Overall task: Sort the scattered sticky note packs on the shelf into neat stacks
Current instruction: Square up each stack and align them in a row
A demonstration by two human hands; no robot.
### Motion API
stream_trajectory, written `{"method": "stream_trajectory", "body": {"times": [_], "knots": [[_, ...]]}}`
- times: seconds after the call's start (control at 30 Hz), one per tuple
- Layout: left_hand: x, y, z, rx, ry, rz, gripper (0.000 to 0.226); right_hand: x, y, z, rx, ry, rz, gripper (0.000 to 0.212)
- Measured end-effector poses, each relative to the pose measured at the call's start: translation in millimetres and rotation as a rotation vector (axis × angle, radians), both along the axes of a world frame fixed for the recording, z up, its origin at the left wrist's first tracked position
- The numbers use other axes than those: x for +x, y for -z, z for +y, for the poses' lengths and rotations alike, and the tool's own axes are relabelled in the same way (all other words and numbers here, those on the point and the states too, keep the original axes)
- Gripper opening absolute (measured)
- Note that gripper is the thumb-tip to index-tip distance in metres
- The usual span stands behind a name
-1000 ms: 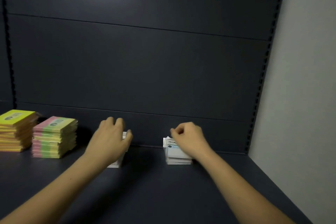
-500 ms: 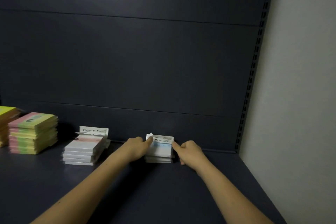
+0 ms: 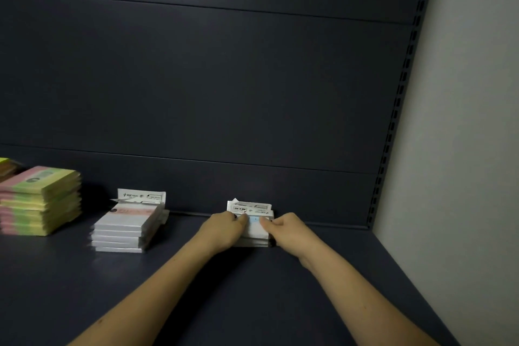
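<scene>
- Dark blue shelving is filling the head view: a matte shelf (image 3: pixel 252 289) is running beneath a panelled back wall (image 3: pixel 224 78), and a pale side wall (image 3: pixel 463 121) is closing it off at three o'clock.
- At about twelve o'clock from the forearms, a small stack of white sticky note packs (image 3: pixel 254 229) is sitting against the back wall, its header flaps sticking up unevenly behind the top pack.
- The left hand (image 3: pixel 222 232) is gripping the stack's left side, its fingers (image 3: pixel 238 219) curling over the top pack's edge.
- The right hand (image 3: pixel 286 230) is gripping the opposite side, thumb resting on the top and the other fingers wrapping down the right edge, so the stack is being squeezed between both hands.
- At nine o'clock from that stack, well apart, a second white stack (image 3: pixel 126 229) is standing with its packs stepped slightly out of line.
- Further towards nine o'clock, a pink, green and yellow stack (image 3: pixel 39 201) is sitting squarely; a sliver of another pile is showing at the frame edge.
- Judging from this, the squaring-up is nearly done, yet uneven squeezing could be making the slick wrapped packs slide and fan out.
- Those raised flaps could be catching on the back wall and tilting the top pack.
</scene>
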State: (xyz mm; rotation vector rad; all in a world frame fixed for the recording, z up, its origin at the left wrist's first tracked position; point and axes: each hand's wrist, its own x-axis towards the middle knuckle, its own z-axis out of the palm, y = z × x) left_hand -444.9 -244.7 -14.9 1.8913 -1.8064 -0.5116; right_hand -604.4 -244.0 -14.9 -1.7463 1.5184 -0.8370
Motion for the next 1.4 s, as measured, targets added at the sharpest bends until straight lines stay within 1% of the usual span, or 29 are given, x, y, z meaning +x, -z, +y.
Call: {"method": "stream_trajectory", "body": {"times": [0.17, 0.23, 0.27, 0.33, 0.37, 0.43, 0.47, 0.5, 0.53, 0.57, 0.6, 0.63, 0.7, 0.77, 0.83, 0.9, 1.0, 1.07, 1.17, 1.2, 1.23, 1.27, 1.3, 1.33, 1.37, 1.4], "knots": [[-3.9, -0.7, 0.3, -0.002, 0.034, 0.058, 0.047, 1.3, 9.1, -3.9, 0.079, -0.010, -0.144, 0.045], [-2.5, 1.4, -1.5, -0.010, 0.026, 0.113, 0.048, 2.0, 10.1, -4.1, 0.087, 0.001, -0.215, 0.046], [-1.8, 2.2, -1.8, -0.018, 0.010, 0.155, 0.049, 2.0, 10.8, -4.6, 0.083, 0.003, -0.267, 0.040], [0.5, 3.0, -2.3, -0.043, -0.003, 0.291, 0.049, 0.6, 7.9, -1.2, 0.091, -0.022, -0.417, 0.019], [3.7, 3.5, -3.5, -0.057, -0.001, 0.392, 0.049, -0.3, 5.1, 2.3, 0.109, -0.040, -0.510, 0.013], [11.8, 1.3, -3.8, -0.058, 0.045, 0.607, 0.051, -3.6, -0.7, 8.2, 0.110, -0.077, -0.637, 0.016], [16.3, -0.3, -3.1, -0.051, 0.097, 0.649, 0.051, -6.1, -2.7, 9.6, 0.082, -0.095, -0.651, 0.021], [19.6, -3.5, -1.4, -0.055, 0.165, 0.642, 0.048, -8.2, -5.4, 12.1, 0.038, -0.114, -0.639, 0.026], [21.7, -8.0, 1.9, -0.080, 0.227, 0.593, 0.040, -10.4, -8.8, 14.6, -0.023, -0.127, -0.593, 0.030], [23.6, -13.3, 6.2, -0.126, 0.270, 0.534, 0.033, -13.0, -11.6, 16.3, -0.093, -0.131, -0.519, 0.034], [25.8, -18.5, 9.8, -0.193, 0.287, 0.458, 0.031, -15.5, -14.1, 17.2, -0.160, -0.134, -0.434, 0.038], [28.3, -22.4, 11.9, -0.266, 0.301, 0.379, 0.035, -17.4, -16.1, 17.7, -0.216, -0.136, -0.359, 0.043], [32.4, -24.9, 15.7, -0.327, 0.352, 0.252, 0.046, -22.1, -15.2, 16.5, -0.270, -0.144, -0.219, 0.051], [32.8, -16.6, 16.6, -0.268, 0.400, 0.160, 0.055, -25.2, -9.6, 15.0, -0.249, -0.147, -0.082, 0.050], [32.7, -0.5, 12.4, -0.184, 0.433, 0.099, 0.063, -27.6, -1.6, 16.4, -0.206, -0.162, 0.002, 0.039], [34.4, 5.3, 9.4, -0.166, 0.464, 0.061, 0.067, -28.7, 0.0, 18.3, -0.201, -0.170, 0.015, 0.033], [39.1, -3.0, 4.4, -0.262, 0.409, 0.037, 0.073, -28.0, -9.2, 20.2, -0.256, -0.185, -0.031, 0.032], [42.3, 0.5, -2.0, -0.292, 0.418, 0.023, 0.072, -28.6, -11.3, 19.1, -0.294, -0.190, -0.053, 0.030], [38.2, 9.7, 1.1, -0.246, 0.471, -0.127, 0.078, -30.0, -5.3, 19.3, -0.297, -0.227, 0.097, 0.028], [36.1, 6.7, 5.7, -0.249, 0.458, -0.182, 0.078, -31.2, -5.2, 18.8, -0.302, -0.231, 0.108, 0.028], [34.9, 5.0, 7.1, -0.273, 0.428, -0.192, 0.072, -32.7, -6.2, 18.1, -0.311, -0.223, 0.089, 0.029], [33.1, 2.0, 8.7, -0.311, 0.403, -0.178, 0.066, -34.1, -7.7, 17.2, -0.325, -0.216, 0.057, 0.029], [31.8, 0.5, 8.9, -0.325, 0.393, -0.163, 0.067, -35.4, -8.4, 16.0, -0.332, -0.213, 0.038, 0.030], [30.8, 1.4, 8.5, -0.301, 0.401, -0.167, 0.073, -35.8, -8.5, 15.0, -0.325, -0.221, 0.045, 0.030], [30.2, 6.9, 7.0, -0.240, 0.408, -0.162, 0.078, -34.9, -6.6, 14.8, -0.308, -0.231, 0.078, 0.030], [28.9, 12.3, 6.8, -0.162, 0.407, -0.152, 0.078, -34.0, -3.8, 15.3, -0.288, -0.247, 0.112, 0.030]]}}
